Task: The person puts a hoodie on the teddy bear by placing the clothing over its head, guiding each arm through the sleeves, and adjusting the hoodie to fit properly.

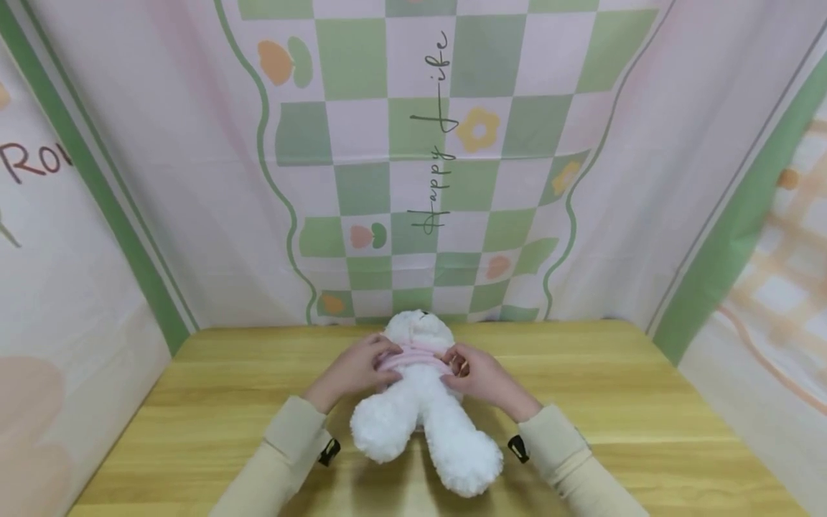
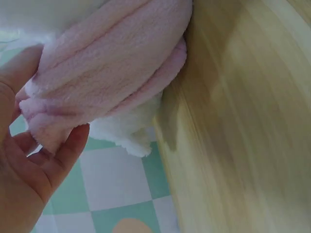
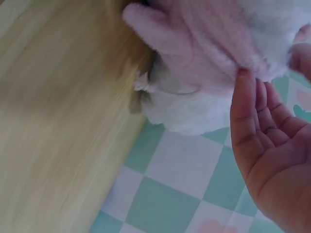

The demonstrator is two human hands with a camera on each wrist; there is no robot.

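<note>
A white plush toy (image 1: 418,391) in a pink plush garment (image 1: 418,357) lies on the wooden table, legs toward me and head at the far edge. My left hand (image 1: 357,366) holds the garment at the toy's left side as I see it. In the left wrist view, folds of pink cloth (image 2: 112,63) lie between its thumb and curled fingers. My right hand (image 1: 479,375) is at the opposite side, fingers bent. The right wrist view shows its fingertips (image 3: 244,80) at the edge of the pink cloth and its thumb near the white fur. The toy's face is mostly hidden.
The wooden table (image 1: 213,416) extends to both sides of the toy. Behind it hangs a green-and-white checked cloth (image 1: 362,187) with lettering and flowers. Printed cloth panels (image 1: 71,309) stand at the left and right.
</note>
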